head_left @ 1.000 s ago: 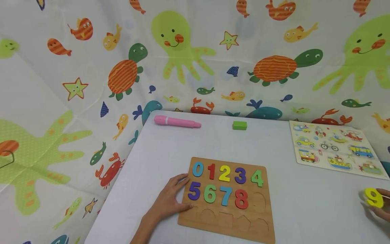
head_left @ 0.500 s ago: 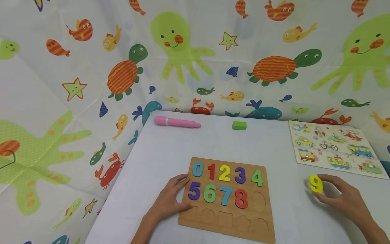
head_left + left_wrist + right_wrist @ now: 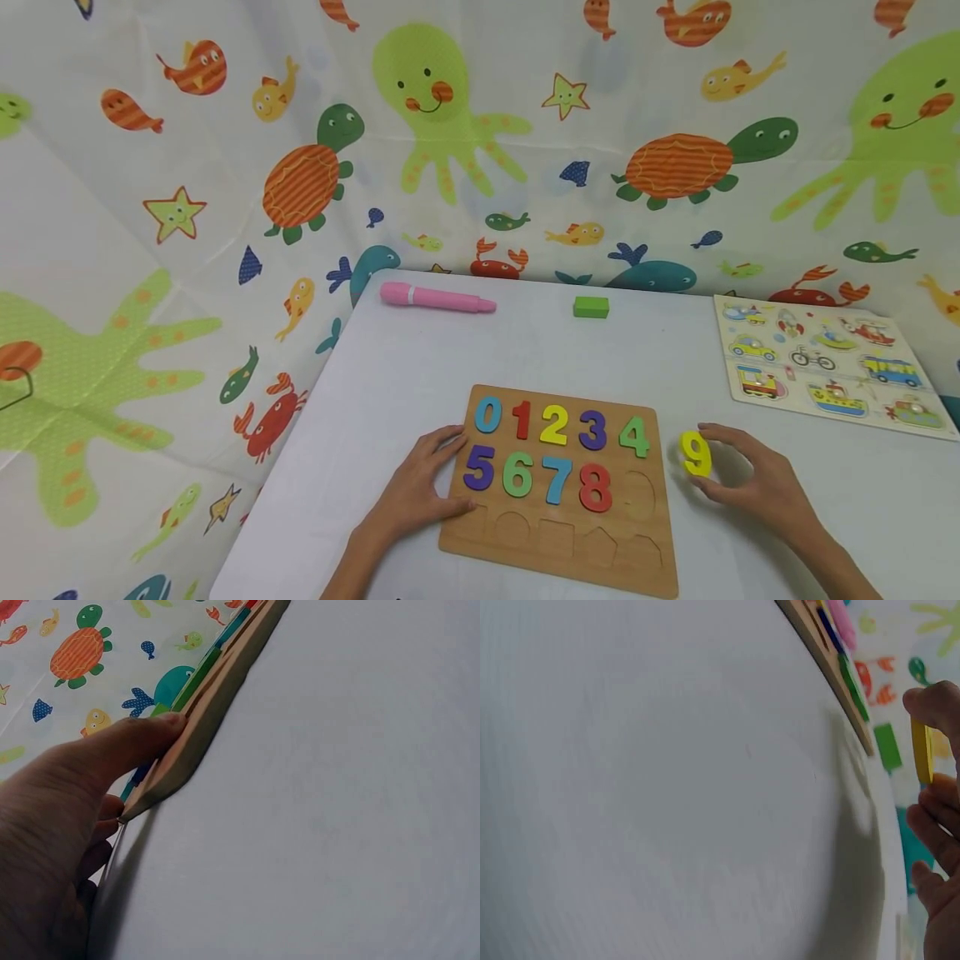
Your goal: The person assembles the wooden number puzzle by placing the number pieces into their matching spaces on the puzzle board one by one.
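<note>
A wooden number puzzle board [image 3: 480, 533] lies on the white table, bearing coloured numerals 0 to 8 and a row of shape recesses below them. My left hand [image 3: 412, 487] holds the board's left side; in the left wrist view the thumb [image 3: 161, 729] lies on its face, with the other fingers along the edge. Just right of the board, my right hand [image 3: 757, 479] pinches a yellow number 9 [image 3: 696, 454] between thumb and fingers. In the right wrist view that yellow piece [image 3: 921, 754] appears edge-on. A 9-shaped recess shows right of the red 8 [image 3: 596, 487].
A pink marker-like stick [image 3: 438, 298] lies at the table's far left. Near the back edge sits a green block [image 3: 591, 307]. A vehicle picture puzzle [image 3: 832, 358] lies at the back right. Cloth printed with sea animals [image 3: 480, 100] hangs behind and to the left.
My right hand has come in from the right edge, carrying the yellow 9 leftward to the board's right side. My left hand and the board have stayed in place.
</note>
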